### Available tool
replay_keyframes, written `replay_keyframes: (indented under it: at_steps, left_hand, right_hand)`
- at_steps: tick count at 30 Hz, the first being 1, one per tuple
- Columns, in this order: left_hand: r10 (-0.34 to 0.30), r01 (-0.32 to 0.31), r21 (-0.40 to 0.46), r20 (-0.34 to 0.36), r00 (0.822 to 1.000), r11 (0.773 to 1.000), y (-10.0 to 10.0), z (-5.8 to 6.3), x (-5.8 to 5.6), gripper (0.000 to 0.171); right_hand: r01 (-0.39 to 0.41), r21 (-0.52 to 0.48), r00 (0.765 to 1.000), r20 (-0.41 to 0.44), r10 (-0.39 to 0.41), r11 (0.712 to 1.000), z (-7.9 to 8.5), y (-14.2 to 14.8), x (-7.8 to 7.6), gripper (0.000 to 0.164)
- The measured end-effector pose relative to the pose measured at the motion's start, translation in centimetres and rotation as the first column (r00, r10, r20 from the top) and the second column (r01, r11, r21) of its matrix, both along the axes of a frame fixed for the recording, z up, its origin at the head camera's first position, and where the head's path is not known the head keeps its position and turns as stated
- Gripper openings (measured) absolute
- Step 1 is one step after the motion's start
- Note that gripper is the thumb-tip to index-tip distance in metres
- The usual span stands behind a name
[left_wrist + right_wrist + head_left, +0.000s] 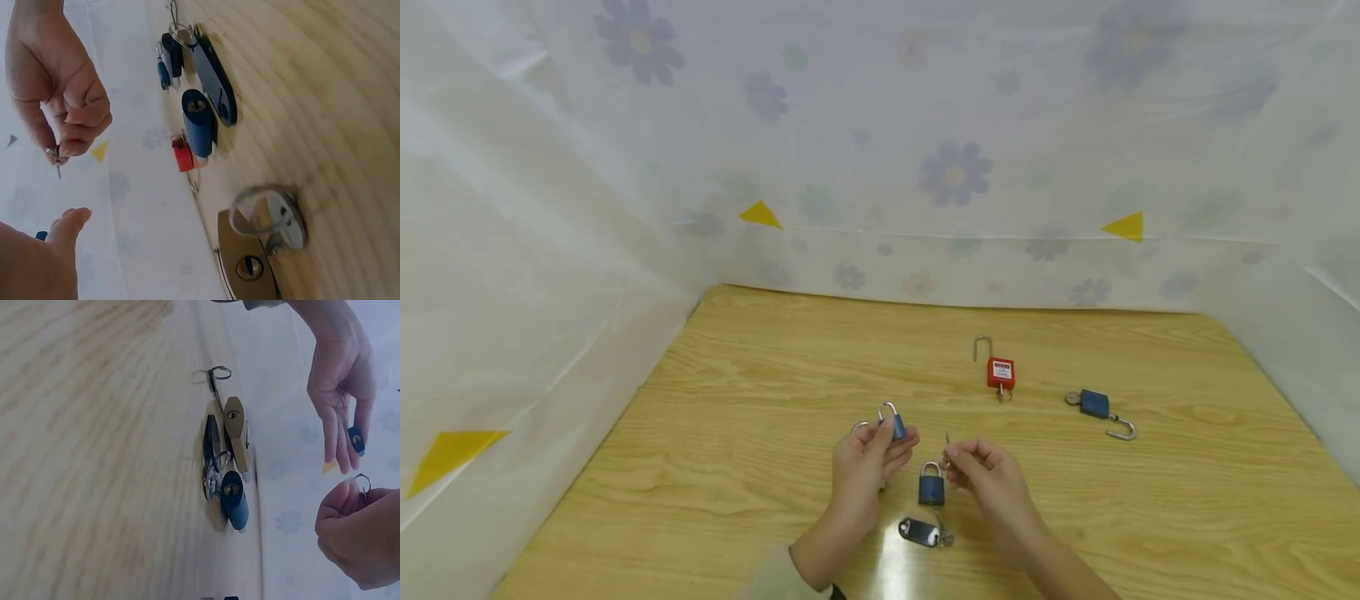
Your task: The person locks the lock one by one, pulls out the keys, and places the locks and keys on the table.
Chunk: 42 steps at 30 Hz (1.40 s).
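Note:
My left hand (857,475) holds a small blue padlock (898,429) between thumb and fingers, its shackle pointing up. In the right wrist view the keyhole end of this padlock (357,441) faces down. Just to the right, my right hand (996,483) pinches a small key (947,438) with its tip upward; its ring (363,481) hangs at the fingertips. Key and padlock are apart. Below, between the hands, another blue padlock (932,490) lies on the table with its shackle closed. A black key tag (919,532) with keys (947,539) lies nearer me.
A brass padlock (234,419) lies on the table, mostly behind my left hand in the head view. Farther back is a red padlock (1001,373), shackle raised, key in it. To the right lies a blue padlock (1094,404) with an open shackle and a key. White sheeting (880,267) borders the table.

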State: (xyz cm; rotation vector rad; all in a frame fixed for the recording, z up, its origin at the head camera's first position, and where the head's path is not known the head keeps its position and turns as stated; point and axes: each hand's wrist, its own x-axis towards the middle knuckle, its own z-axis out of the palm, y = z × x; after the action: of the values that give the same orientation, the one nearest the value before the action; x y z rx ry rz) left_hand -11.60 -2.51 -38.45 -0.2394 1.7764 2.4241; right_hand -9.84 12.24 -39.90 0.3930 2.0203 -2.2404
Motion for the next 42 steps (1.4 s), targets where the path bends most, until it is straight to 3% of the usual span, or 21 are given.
replay_keyframes:
  at_steps: [7, 15, 21, 25, 27, 31, 34, 42]
  left_hand:
    - [0.048, -0.048, -0.023, 0.009, 0.999, 0.999, -2.3, -0.1, -0.3, 0.033]
    - [0.093, -0.093, 0.003, 0.023, 0.995, 0.996, -4.7, -0.4, -0.1, 0.036]
    - [0.081, -0.082, 0.020, 0.030, 0.996, 0.996, -5.7, -0.8, 0.1, 0.035]
    - [0.065, -0.065, 0.011, 0.041, 0.997, 0.998, -5.8, -1.1, 0.2, 0.033]
    - [0.061, -0.061, 0.012, 0.042, 0.997, 0.998, -5.8, -1.3, 0.2, 0.032]
    - [0.034, -0.035, 0.020, 0.044, 0.998, 0.999, -5.5, -1.4, 0.3, 0.035]
    - [0.013, -0.014, 0.028, 0.052, 0.999, 0.999, -5.2, -1.5, 0.3, 0.034]
    - [0.009, -0.010, 0.027, 0.060, 0.998, 1.000, -4.5, -1.6, 0.4, 0.030]
  right_hand:
    - [-0.044, -0.006, 0.998, 0.055, 0.044, 0.999, -0.3, -0.8, -3.7, 0.018]
    - [-0.065, 0.129, 0.996, 0.074, 0.056, 0.990, -2.5, -2.9, -8.5, 0.018]
    - [-0.080, 0.197, 0.993, 0.102, 0.060, 0.977, -3.8, -3.7, -10.2, 0.012]
    - [-0.092, 0.293, 0.992, 0.108, 0.062, 0.952, -4.1, -4.1, -10.7, 0.010]
    - [-0.097, 0.357, 0.993, 0.103, 0.064, 0.929, -4.2, -4.3, -10.9, 0.009]
    - [-0.096, 0.511, 0.995, 0.065, 0.073, 0.854, -4.4, -4.9, -11.3, 0.010]
    - [-0.097, 0.602, 0.995, 0.061, 0.075, 0.792, -4.3, -5.3, -11.4, 0.019]
    - [-0.113, 0.716, 0.993, 0.107, 0.051, 0.689, -3.5, -6.1, -11.2, 0.035]
